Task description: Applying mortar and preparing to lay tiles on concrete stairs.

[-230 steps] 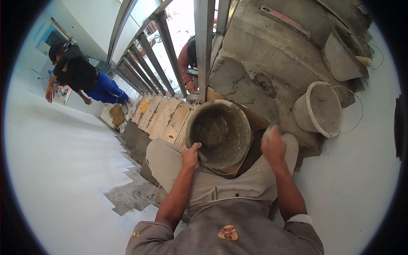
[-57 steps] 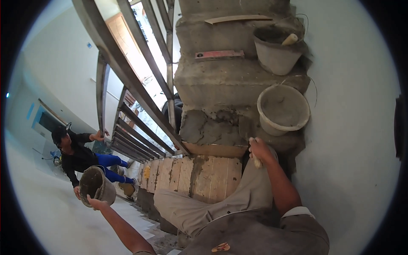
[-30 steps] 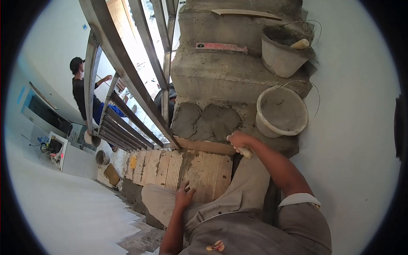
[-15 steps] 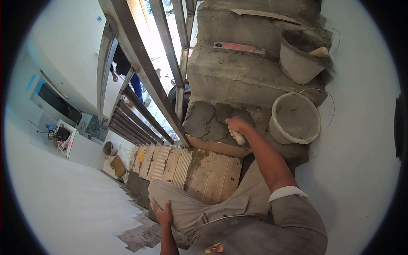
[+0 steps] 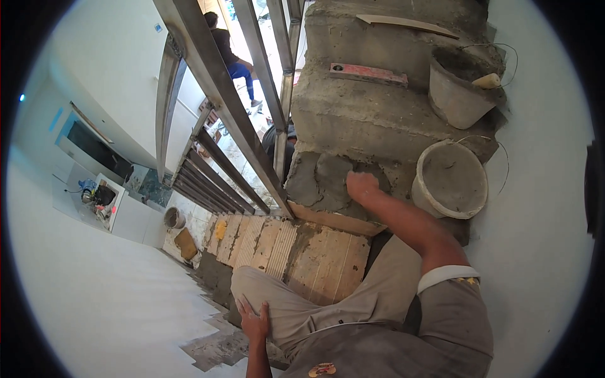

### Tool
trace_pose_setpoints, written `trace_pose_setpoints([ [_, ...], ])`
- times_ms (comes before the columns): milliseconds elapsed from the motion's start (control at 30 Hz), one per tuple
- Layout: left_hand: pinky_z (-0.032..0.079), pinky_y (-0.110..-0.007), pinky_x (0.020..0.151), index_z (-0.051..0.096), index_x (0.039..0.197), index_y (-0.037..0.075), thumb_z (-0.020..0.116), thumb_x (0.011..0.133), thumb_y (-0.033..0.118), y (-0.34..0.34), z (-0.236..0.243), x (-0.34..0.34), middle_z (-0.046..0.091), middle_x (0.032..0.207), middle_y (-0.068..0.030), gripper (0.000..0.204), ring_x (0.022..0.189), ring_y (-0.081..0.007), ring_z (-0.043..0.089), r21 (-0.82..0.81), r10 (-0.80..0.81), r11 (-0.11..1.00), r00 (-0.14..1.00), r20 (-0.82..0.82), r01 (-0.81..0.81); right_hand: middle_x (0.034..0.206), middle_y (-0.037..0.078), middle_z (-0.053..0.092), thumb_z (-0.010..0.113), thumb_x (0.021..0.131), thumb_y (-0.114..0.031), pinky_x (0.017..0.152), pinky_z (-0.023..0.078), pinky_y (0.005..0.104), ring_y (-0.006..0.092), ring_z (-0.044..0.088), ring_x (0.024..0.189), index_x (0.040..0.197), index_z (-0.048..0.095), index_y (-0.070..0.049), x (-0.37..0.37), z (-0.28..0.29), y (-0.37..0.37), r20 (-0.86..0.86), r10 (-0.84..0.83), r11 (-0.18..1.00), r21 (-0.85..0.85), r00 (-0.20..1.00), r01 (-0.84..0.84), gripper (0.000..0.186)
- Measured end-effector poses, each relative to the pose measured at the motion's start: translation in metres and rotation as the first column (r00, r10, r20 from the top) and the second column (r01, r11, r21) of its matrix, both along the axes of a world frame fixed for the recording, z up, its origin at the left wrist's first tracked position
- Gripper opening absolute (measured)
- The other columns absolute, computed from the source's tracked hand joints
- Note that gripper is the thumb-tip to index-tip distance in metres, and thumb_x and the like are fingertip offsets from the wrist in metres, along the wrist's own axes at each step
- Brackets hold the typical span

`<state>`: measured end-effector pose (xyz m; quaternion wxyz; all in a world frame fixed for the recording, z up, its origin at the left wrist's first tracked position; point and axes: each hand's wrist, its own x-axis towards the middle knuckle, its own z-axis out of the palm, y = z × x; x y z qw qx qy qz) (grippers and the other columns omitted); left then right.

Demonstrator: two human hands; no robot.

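Note:
My right hand (image 5: 363, 187) is closed over the wet mortar (image 5: 333, 173) on the step in front of me. The wooden-handled trowel in its grip shows by its handle only half a second earlier; now the fist hides it. Grey mortar lies in uneven patches along this step, behind a board (image 5: 337, 220) at its front edge. To the right of my hand stands a bucket (image 5: 452, 179) full of smooth grey mortar. My left hand (image 5: 253, 320) rests on my bent left leg, fingers spread, holding nothing.
Higher steps carry a red level (image 5: 368, 74), a thin wooden strip (image 5: 406, 25) and a second bucket (image 5: 463, 88) with a wooden handle sticking out. A metal railing (image 5: 220, 107) runs on the left; beyond it is another person (image 5: 230, 53). Ribbed boards (image 5: 321, 258) lie below.
My right hand has turned, so the wooden handle below it is no longer visible. The whole view has shifted slightly, and the person beyond the railing shows more fully.

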<state>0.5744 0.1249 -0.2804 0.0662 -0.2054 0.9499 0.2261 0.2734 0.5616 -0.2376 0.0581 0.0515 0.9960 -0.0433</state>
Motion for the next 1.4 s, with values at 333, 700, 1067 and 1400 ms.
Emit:
trace_pose_setpoints([
  [333,0.04,-0.052,0.114,0.028,0.163,0.011,0.067,0.092,0.052,-0.005,-0.014,0.01,0.024,0.166,-0.0253,0.091,0.146,-0.0467,0.038,0.1,0.085,0.992,0.989,-0.119,-0.073,0.094,0.025,0.075,0.061,0.091,-0.016,0.079,0.058,0.0488,0.0398,0.075,0.089,0.106,0.074,0.004,0.038,0.029,0.058,0.532,0.161,0.975,-0.216,0.831,-0.051,0.029],
  [700,0.04,-0.052,0.113,0.019,0.164,0.005,0.069,0.091,0.053,0.009,0.003,0.01,0.017,0.166,-0.0309,0.1,0.146,-0.0502,0.036,0.143,0.017,0.989,1.0,0.022,-0.02,0.103,0.026,0.073,0.051,0.104,-0.036,0.088,0.053,0.0551,0.0437,0.07,0.102,0.115,0.062,0.001,0.079,0.049,-0.024,0.156,0.065,0.977,-0.211,0.986,-0.031,0.04],
  [1067,0.031,-0.05,0.121,0.018,0.164,0.005,0.073,0.089,0.043,0.015,-0.003,0.039,0.013,0.167,-0.0318,0.101,0.152,-0.0494,0.023,0.177,0.075,0.982,0.994,-0.083,-0.059,0.108,0.02,0.076,0.058,0.092,-0.013,0.083,0.06,0.0497,0.0356,0.075,0.102,0.101,0.078,-0.006,-0.068,-0.005,-0.059,-0.007,0.141,0.99,-0.016,0.99,-0.141,0.023],
  [1400,0.031,-0.05,0.121,0.02,0.165,0.009,0.074,0.088,0.043,0.014,-0.005,0.025,0.014,0.169,-0.0269,0.1,0.152,-0.0473,0.026,0.153,0.083,0.986,0.995,-0.059,-0.073,0.108,0.02,0.075,0.054,0.093,-0.012,0.075,0.058,0.0477,0.0333,0.074,0.089,0.108,0.073,0.008,-0.026,0.038,0.013,0.605,0.32,0.943,-0.125,0.729,-0.31,0.031],
])
